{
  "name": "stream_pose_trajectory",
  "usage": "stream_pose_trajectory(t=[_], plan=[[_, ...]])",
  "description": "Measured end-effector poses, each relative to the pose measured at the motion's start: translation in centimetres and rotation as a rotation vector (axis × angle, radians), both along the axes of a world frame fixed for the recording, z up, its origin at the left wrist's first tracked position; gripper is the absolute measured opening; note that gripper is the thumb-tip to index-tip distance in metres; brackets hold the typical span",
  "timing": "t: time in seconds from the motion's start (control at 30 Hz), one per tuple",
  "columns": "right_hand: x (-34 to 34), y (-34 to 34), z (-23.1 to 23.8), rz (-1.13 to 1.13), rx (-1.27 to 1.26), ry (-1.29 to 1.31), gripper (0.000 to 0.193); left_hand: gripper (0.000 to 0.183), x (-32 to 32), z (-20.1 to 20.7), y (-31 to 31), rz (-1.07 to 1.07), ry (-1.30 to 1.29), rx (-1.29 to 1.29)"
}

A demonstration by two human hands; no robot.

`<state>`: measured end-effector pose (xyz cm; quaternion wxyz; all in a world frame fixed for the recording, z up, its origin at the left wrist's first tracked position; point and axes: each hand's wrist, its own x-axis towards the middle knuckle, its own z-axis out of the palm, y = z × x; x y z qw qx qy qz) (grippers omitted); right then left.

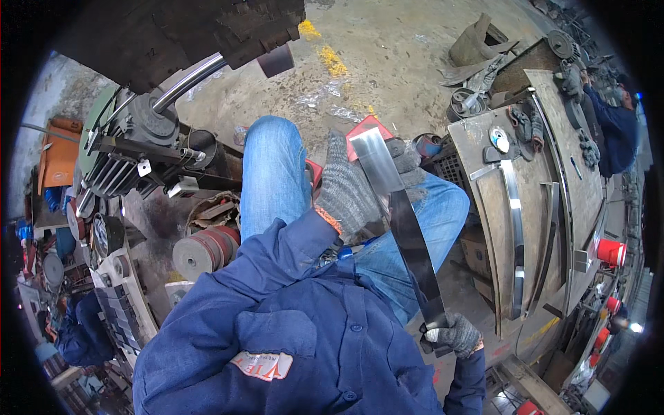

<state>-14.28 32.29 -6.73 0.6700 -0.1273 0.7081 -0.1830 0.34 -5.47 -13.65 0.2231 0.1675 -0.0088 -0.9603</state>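
A long flat metal strip (413, 242), dark along its length with a bright polished far end, slants across my lap. My right hand (454, 336), in a grey knit glove, is closed around its near end at the lower right. Toward the far end, my left hand (348, 185), in a grey glove with an orange cuff, supports the strip from beneath. The left thumb points away from me beside the strip, and grey glove fingers show past its right edge. Part of the left hand is hidden under the metal.
At right, a workbench (477, 135) carries another shiny strip (514, 228), dark gloves (529, 128) and a disc (499, 139). Machinery (138, 131) stands at left beside red-brown wheels (200, 256). A person (615, 128) is beyond the bench; a red bucket (611, 252) sits nearby.
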Motion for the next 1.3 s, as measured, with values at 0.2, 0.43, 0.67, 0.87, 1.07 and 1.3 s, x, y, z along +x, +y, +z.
stream_pose_trajectory(t=[0.2, 0.43, 0.67, 0.87, 1.07, 1.3], plan=[[0.2, -0.7, 0.2, -0.092, 0.034, -0.112, 0.033, 0.103, 1.0, 1.9, 0.0, 0.024, 0.016, -0.059], [0.3, -0.8, 0.2, -0.082, -0.053, -0.146, 0.033, 0.102, 1.0, 0.1, -1.1, 0.090, 0.029, 0.050], [0.5, -1.5, 0.8, -0.009, -0.026, -0.066, 0.035, 0.090, 1.0, 0.7, -1.4, 0.100, -0.022, 0.018], [0.4, -2.6, 1.0, -0.004, 0.000, -0.100, 0.036, 0.078, 1.8, 2.0, -1.8, 0.142, -0.078, -0.022], [0.7, -6.0, 3.8, 0.008, -0.111, -0.134, 0.038, 0.048, -2.0, 2.3, -0.5, 0.191, -0.241, -0.051], [-2.4, -16.2, 8.9, -0.141, -0.552, 0.111, 0.041, 0.036, -8.0, 10.6, 1.0, -0.267, 0.248, -0.093]])
